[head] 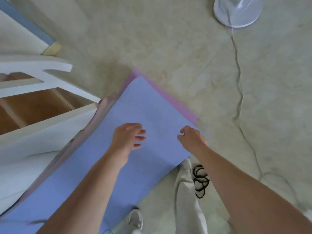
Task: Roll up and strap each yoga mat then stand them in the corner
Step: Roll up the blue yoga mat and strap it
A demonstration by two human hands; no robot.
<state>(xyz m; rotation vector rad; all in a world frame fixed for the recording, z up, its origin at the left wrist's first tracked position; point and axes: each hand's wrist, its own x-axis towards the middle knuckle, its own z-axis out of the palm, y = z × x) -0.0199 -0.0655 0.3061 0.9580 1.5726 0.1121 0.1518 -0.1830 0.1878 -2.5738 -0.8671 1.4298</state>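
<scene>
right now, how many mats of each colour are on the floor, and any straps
blue mat: 1
pink mat: 1, under the blue one
black straps: 1 bundle, too tangled to count singly
total: 2 mats, 1 strap bundle

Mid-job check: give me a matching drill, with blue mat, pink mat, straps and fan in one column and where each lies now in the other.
Things:
1. blue mat
2. pink mat
3. straps
4. fan

Places:
a. on the floor beside the right leg
b. top right of the view, cord trailing from it
c. flat on top of the other mat
d. underneath, only its edge showing

Pairs: 1-c, 2-d, 3-a, 4-b
</scene>
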